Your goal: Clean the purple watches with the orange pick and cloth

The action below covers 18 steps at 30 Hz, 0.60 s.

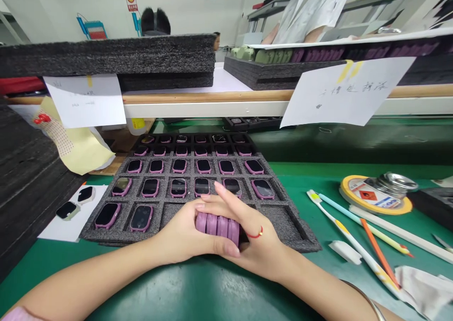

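Between my two hands is a row of several purple smartwatches [216, 227], pressed side by side with their edges facing me. My left hand [184, 231] wraps around the left end, its thumb along the near side. From the right, my right hand [256, 231] closes on the same row, with one finger sticking up. Beneath and beyond them lies a black foam tray [299, 226] with square pockets. Many pockets hold purple smartwatches with dark screens, such as one at the front left [108, 215]. My hands hide part of the front pockets.
Two smartwatches lie on white paper [53, 229] at left. On the right are a toothbrush [354, 245], an orange stick [380, 252], a yellow tape roll [375, 196] and a white cloth [424, 288]. A shelf [212, 109] with foam trays crosses above; a person [311, 14] is behind it.
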{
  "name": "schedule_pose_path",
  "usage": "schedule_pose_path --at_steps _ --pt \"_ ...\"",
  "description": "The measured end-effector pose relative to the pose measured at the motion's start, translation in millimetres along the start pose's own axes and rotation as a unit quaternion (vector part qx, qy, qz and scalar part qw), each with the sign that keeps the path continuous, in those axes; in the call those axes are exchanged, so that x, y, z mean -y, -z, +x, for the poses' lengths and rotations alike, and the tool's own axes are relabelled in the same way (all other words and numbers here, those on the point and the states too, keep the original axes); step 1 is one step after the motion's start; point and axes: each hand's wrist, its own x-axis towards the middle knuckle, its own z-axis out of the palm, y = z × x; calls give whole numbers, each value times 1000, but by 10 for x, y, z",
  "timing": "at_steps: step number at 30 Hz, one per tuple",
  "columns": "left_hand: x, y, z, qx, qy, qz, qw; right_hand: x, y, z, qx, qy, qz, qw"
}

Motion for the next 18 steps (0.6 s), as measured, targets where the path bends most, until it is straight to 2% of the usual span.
schedule_pose_path --at_steps 3,5,8,11,13,15,18 --pt "-17 -48 -34 -68 -7 63 996 35 4 -17 21 35 -39 998" --pt "-25 -58 -77 -101 -28 118 988 68 7 -34 1 15 -12 1000" --pt "-37 -42 -136 -102 -81 198 971 85 4 -40 -75 -92 117 986" --pt "-39 -23 -162 -88 -138 238 957 42 -8 -22 -109 -212 272 932" --pt "-32 -22 -163 -87 -161 244 952 7 -13 -10 -84 -274 343 895" --pt "-21 -30 -157 -94 -167 251 949 -12 -14 -5 -44 -308 378 872" --pt "-2 -42 -146 -99 -159 265 946 2 -15 6 -13 -309 378 873"
